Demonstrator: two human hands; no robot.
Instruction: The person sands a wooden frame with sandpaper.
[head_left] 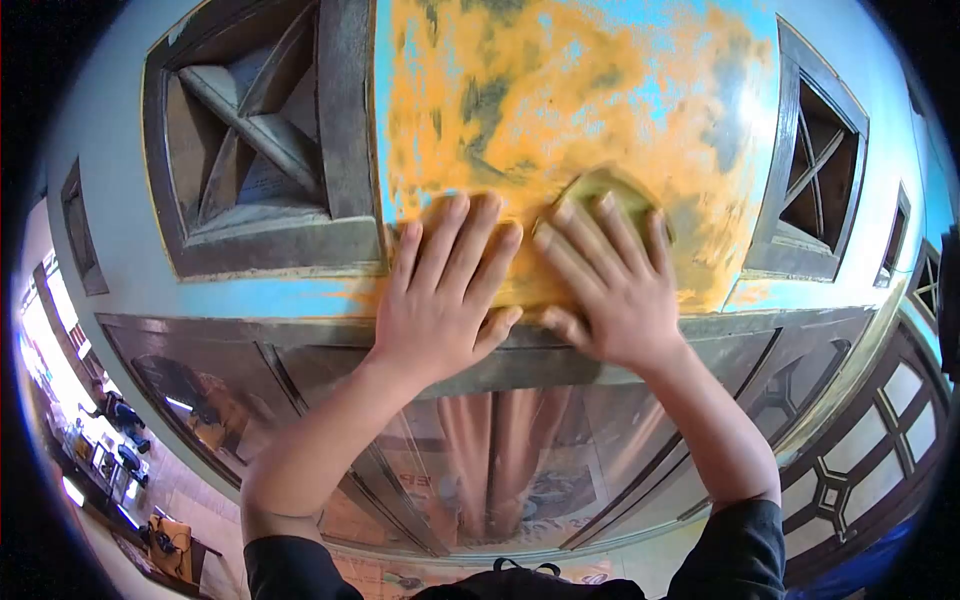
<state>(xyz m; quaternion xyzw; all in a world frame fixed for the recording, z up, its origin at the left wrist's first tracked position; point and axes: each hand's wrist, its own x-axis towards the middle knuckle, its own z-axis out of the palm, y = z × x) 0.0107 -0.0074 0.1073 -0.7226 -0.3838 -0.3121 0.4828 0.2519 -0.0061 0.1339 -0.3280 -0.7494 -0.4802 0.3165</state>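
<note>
My left hand (442, 290) lies flat with fingers spread near the lower edge of a patchy orange, blue and dark wall panel (580, 110). Under my right hand (618, 285), also flat with its fingers spread, is a thin olive-yellow sanding pad (625, 190), pressed against the panel. The pad's rounded top edge shows above the fingers, slightly blurred. Whether anything lies beneath my left palm is hidden.
Wooden frames with crossed slats, one on the left (255, 130) and one on the right (820, 165), flank the panel. A dark wooden ledge (330, 335) and glass panes run below. A person (120, 410) is at the far left, near a brown bag (170, 545).
</note>
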